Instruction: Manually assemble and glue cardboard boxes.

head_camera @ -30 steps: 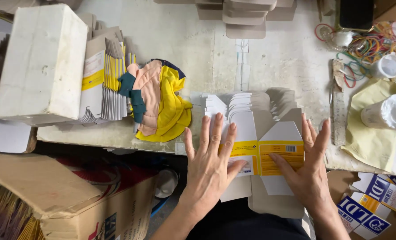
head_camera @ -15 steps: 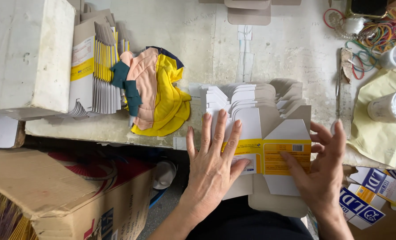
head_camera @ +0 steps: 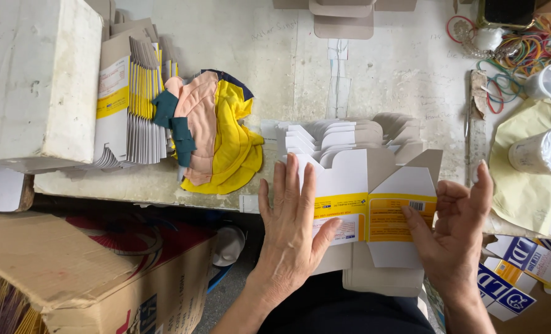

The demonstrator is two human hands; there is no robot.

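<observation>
The left hand (head_camera: pixel 292 226) lies palm down, its 4 fingers (head_camera: pixel 292 179) straight and close together and the thumb spread out to the side, pressing flat on the left half of a flat white cardboard carton blank with a yellow printed band (head_camera: pixel 374 210). The right hand (head_camera: pixel 454 232) stands on edge at the blank's right side, its fingers curled and slightly apart, the fingertips (head_camera: pixel 411 218) touching the yellow panel and the thumb raised clear of it. The blank sits at the near edge of a worn pale worktable (head_camera: pixel 288 74), directly under both sets of fingers, atop a fanned stack of more flat white carton blanks (head_camera: pixel 343 137) that spreads out just beyond the left fingertips. Well to the left of the left fingers lies a bundle of yellow, pink and teal cloth pieces (head_camera: pixel 216 133), and beyond it an upright row of folded white-and-yellow cartons (head_camera: pixel 133 102) leaning beside a large white cardboard box (head_camera: pixel 37 80). Beyond the right fingers, a pile of coloured rubber bands (head_camera: pixel 522 46) lies near 2 white plastic cups (head_camera: pixel 550 80), one resting on a pale yellow sheet (head_camera: pixel 525 179). Below the left wrist stands a brown corrugated box (head_camera: pixel 84 272).
</observation>
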